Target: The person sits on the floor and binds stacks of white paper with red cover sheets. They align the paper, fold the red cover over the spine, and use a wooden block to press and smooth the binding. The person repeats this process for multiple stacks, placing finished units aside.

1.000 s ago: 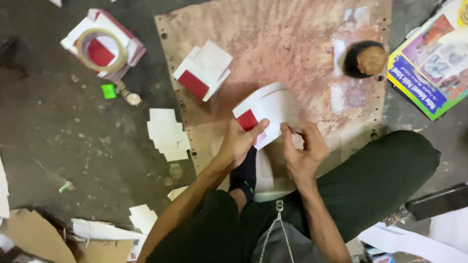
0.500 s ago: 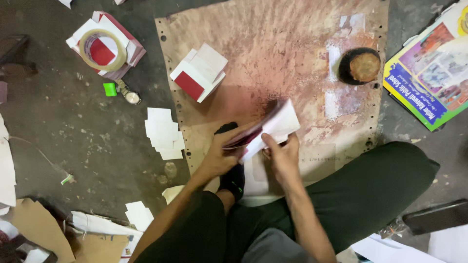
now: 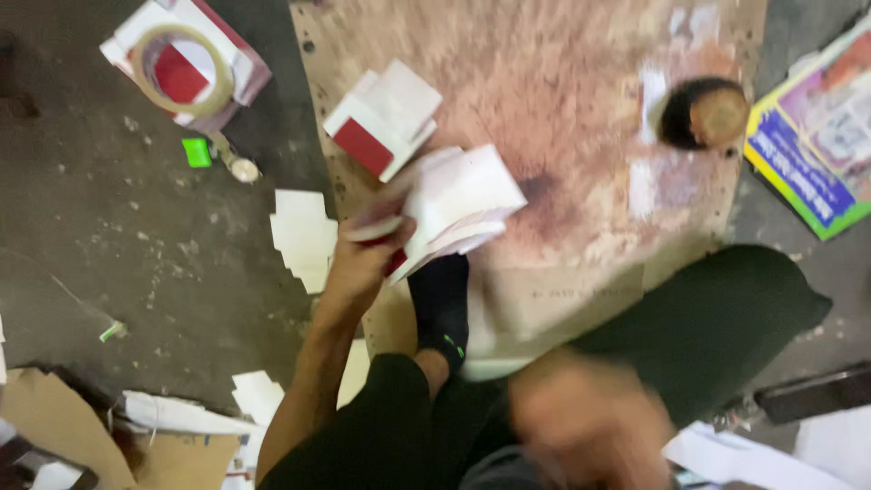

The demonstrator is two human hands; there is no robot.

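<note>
A: Far left, upper corner?
B: One roll of tape [image 3: 175,68], pale ring, lying flat on a white-and-red box [image 3: 238,65]; both on the dark floor [image 3: 109,227]; just below them a small green scrap [image 3: 196,151] and a small round cap [image 3: 243,170], near each other but apart.

A: Lower left?
B: Brown cardboard pieces [image 3: 41,426] and white paper offcuts [image 3: 259,395], loose on the floor; a stack of white cut cards [image 3: 304,236] lies higher up, just beside the board's left edge.

A: Centre?
B: Stained brown board [image 3: 581,109], flat on the floor; on it a folded white box with a red panel [image 3: 381,122], tilted; just below that, the left hand [image 3: 367,259], fingers clenched around a white-and-red carton blank [image 3: 454,204]; thumb on top, blank fanned open toward the right, raised over the board's lower part; a foot in a black sock [image 3: 442,304] lies directly beneath it.

A: The other hand?
B: Right hand [image 3: 590,426], low in the frame over the lap, well apart from the blank; heavily blurred; whether its fingers are curled or spread, cannot tell; nothing visibly in it.

A: Right side?
B: Dark round pot [image 3: 706,113] with a brownish top, on the board's upper right; white smears beside it; a colourful printed sheet [image 3: 807,154] on the floor past the board's edge; a dark-trousered knee [image 3: 726,318] below; white sheets [image 3: 726,454] at the bottom right corner.
</note>
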